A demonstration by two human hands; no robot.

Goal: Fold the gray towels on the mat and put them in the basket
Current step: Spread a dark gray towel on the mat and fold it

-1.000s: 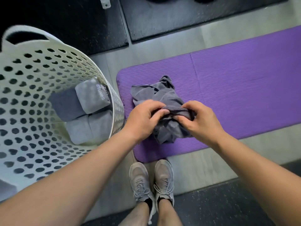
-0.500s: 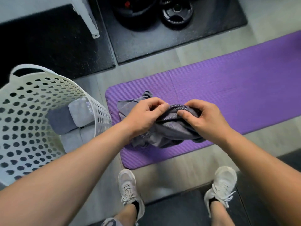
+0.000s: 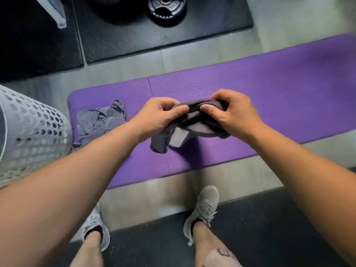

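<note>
No legible text, label, brand or number appears. A dark tattoo [image 3: 224,254] on the shin at 5 o'clock is too blurred to read; the weight plate [image 3: 166,8] at 12 o'clock shows no readable marking.

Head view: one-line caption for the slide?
Both hands, left and right, lift a gray towel above the purple mat; another crumpled towel lies beside the basket.
</note>
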